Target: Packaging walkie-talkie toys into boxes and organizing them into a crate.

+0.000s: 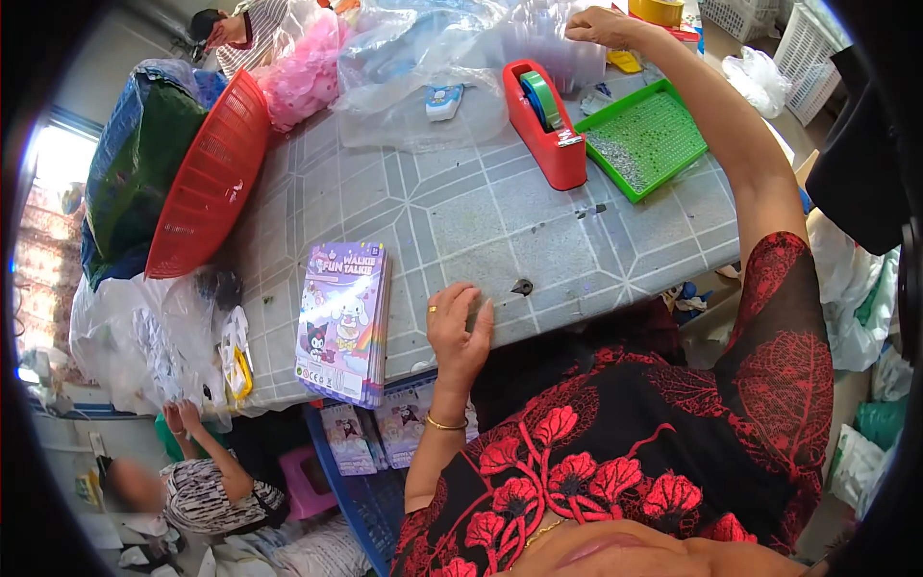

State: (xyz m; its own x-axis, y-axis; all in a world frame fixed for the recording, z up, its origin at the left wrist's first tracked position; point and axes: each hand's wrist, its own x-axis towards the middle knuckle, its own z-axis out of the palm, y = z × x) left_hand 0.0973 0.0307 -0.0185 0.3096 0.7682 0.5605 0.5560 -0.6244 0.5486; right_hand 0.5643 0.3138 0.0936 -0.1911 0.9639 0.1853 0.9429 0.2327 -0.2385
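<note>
1. Left hand (460,332), lower centre of frame: flat on the tabletop (461,216), fingers spread, gripping nothing; just right of a stack of purple packaging cards (343,322).
2. Right hand (601,24), top of frame: arm stretched far out, fingers curled onto clear plastic bags (548,43); grip itself not discernible.
3. Red tape dispenser (545,125) and green tray (644,139) of small silvery parts, upper right, untouched.
4. Progress, as judged: card stack waiting, more cards in the blue crate (370,490) below; packing barely begun.
5. Red basket (207,178), upper left, leaning on bundles.
</note>
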